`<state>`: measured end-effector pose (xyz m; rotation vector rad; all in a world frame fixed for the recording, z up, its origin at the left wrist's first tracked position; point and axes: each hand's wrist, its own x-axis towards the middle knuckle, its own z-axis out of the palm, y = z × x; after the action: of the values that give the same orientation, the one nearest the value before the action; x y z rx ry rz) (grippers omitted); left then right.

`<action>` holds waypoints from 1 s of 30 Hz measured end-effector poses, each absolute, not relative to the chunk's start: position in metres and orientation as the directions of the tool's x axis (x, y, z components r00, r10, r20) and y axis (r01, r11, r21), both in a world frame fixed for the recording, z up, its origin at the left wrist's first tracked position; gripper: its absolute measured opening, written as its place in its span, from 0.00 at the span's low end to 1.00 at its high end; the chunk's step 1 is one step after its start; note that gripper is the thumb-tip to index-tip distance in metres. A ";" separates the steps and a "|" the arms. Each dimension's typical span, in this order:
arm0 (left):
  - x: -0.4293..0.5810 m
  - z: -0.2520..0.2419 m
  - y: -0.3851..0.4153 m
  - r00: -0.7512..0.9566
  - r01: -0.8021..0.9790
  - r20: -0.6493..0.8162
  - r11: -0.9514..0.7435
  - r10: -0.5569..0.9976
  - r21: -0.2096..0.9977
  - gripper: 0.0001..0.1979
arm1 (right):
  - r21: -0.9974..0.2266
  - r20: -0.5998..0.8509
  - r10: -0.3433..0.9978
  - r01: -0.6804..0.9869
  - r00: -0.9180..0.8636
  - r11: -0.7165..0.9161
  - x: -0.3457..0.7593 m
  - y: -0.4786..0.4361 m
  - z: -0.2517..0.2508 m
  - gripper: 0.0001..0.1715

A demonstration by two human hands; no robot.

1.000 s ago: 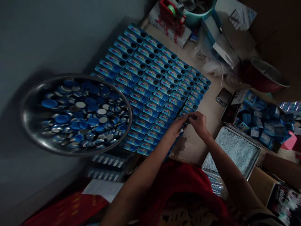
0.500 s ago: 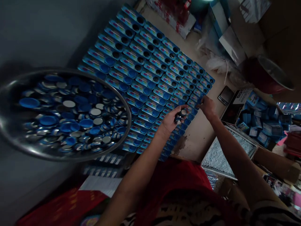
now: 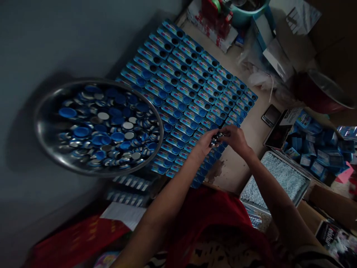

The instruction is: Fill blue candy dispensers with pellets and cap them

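My left hand [image 3: 205,141] is cupped around several small round metal discs [image 3: 214,138] above the near rows of blue packs. Over that palm, my right hand [image 3: 235,137] has its fingertips pinched on the discs; which one it grips is partly hidden. Rows of flat blue packs [image 3: 185,97] cover the table. Those toward the front and left carry a blue disc [image 3: 178,133] at one end, while packs at the back and right show a dark round hole there. To the left, a steel bowl [image 3: 41,139] holds many blue-and-silver discs.
At the right lie a small scale [image 3: 270,115], a box of blue packets [image 3: 309,149] and a metal tray [image 3: 305,184] of pale pellets. Further back are a red bowl [image 3: 325,89], plastic bags [image 3: 259,78] and a teal basin [image 3: 247,16].
My right hand has moved left from the right edge of the packs to the discs in my left palm. The view has shifted, so the bowl appears further right.
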<state>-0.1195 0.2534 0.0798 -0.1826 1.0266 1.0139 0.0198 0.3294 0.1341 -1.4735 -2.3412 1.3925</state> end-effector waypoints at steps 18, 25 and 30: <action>-0.138 0.099 0.273 0.198 -0.663 -0.677 0.605 0.709 0.440 0.21 | -0.808 -0.482 0.744 0.564 -0.463 -0.172 0.035 0.353 0.122 0.28; -0.147 0.104 0.276 0.275 -0.629 -0.651 0.644 0.708 0.435 0.21 | -0.849 -0.399 0.721 0.526 -0.567 -0.056 0.030 0.356 0.129 0.27; -0.143 0.103 0.279 0.175 -0.670 -0.714 0.614 0.678 0.418 0.14 | -0.852 -0.414 0.800 0.494 -0.434 -0.173 0.027 0.346 0.127 0.26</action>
<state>-0.1434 0.2794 0.1035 0.0089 1.0176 0.9546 0.0273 0.3459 0.1268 -1.4906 -1.8212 1.6435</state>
